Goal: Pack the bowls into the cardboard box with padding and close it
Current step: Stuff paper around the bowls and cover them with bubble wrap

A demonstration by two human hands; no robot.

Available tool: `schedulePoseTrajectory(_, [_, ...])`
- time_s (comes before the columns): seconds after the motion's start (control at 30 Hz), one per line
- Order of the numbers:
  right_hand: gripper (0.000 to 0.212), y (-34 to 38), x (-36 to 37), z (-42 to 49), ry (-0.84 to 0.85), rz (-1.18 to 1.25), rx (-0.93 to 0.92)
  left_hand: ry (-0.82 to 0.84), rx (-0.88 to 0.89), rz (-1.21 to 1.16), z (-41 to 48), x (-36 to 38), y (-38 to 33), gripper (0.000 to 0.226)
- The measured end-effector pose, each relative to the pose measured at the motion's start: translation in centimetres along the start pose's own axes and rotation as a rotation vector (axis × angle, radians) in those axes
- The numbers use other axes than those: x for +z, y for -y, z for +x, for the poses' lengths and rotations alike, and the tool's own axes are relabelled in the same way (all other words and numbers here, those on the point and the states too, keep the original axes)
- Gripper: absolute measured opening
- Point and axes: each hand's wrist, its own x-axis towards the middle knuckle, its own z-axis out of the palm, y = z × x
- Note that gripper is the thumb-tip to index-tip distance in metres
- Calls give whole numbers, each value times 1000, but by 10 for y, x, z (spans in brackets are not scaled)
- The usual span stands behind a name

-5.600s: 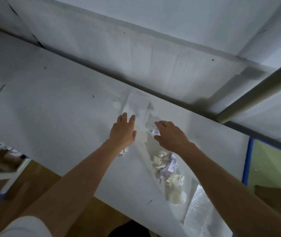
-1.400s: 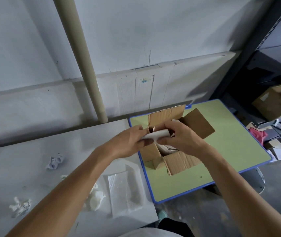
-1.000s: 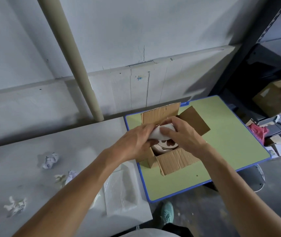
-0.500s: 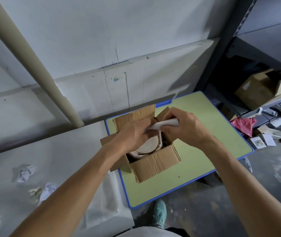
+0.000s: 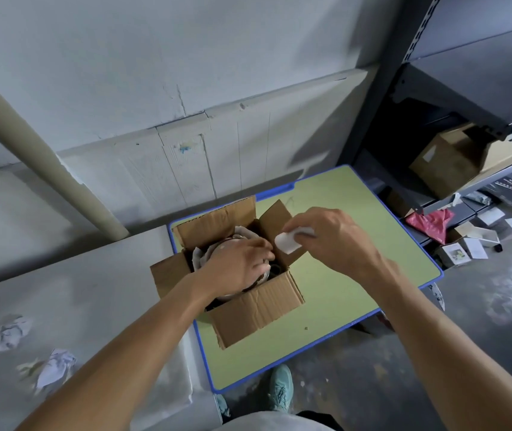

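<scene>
An open cardboard box [image 5: 257, 309] stands on a green table with a blue rim [image 5: 345, 325]. Inside it sits a stack of bowls [image 5: 259, 279] with white paper padding [image 5: 243, 232] around the far side. My left hand [image 5: 237, 269] reaches into the box and rests on the bowls, hiding most of them. My right hand [image 5: 329, 241] hovers over the box's right flap and pinches a folded white padding piece [image 5: 287, 243]. All the box flaps stand open.
A white table [image 5: 71, 293] on the left carries crumpled paper wads [image 5: 10, 332] and a white sheet [image 5: 173, 377]. A beige pipe [image 5: 46, 163] leans against the wall. Dark shelving [image 5: 472, 98] with a cardboard carton [image 5: 449, 163] stands at right. My shoe [image 5: 281, 388] is below.
My hands came apart over the box. The left hand dropped onto the bowls inside, and the right hand drew the white padding piece off to the right.
</scene>
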Motion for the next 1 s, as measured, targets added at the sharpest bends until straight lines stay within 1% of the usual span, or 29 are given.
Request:
schedulePoseTrajectory(0.13, [27,-3,11,4,-47,-101,-75,145,56,76,4,13,-7,46])
schedulePoseTrajectory(0.2, [25,-5,19,6,-44,-134,-117,143,35,186,4,20,-6,51])
schedulePoseTrajectory(0.27, [20,-8,27,6,-44,-155,-172,86,33,271,1,25,-7,54])
schedulePoseTrajectory(0.33, [15,-13,35,4,-33,-198,-224,31,75,250,-2,28,-8,55])
schedulePoseTrajectory(0.4, [14,-18,41,2,-7,-235,-237,29,109,187,-3,28,-5,52])
schedulePoseTrajectory(0.5, [16,-22,44,3,-1,-280,-211,123,148,118,1,21,4,41])
schedulePoseTrajectory(0.53, [15,-21,44,4,-4,-293,-204,160,153,110,3,18,5,41])
schedulePoseTrajectory(0.67, [14,-16,41,8,-9,-286,-199,284,91,61,15,10,5,58])
schedulePoseTrajectory(0.73, [12,-16,41,9,1,-294,-191,302,121,82,17,9,5,58])
schedulePoseTrajectory(0.83, [9,-17,41,9,-4,-302,-181,246,280,140,14,14,7,50])
schedulePoseTrajectory(0.87, [9,-17,42,9,-2,-307,-177,241,304,132,13,15,7,50])
schedulePoseTrajectory(0.93, [10,-17,43,9,14,-328,-161,306,278,101,14,12,7,48])
schedulePoseTrajectory(1.0, [11,-17,44,10,22,-327,-150,387,224,125,18,8,5,49])
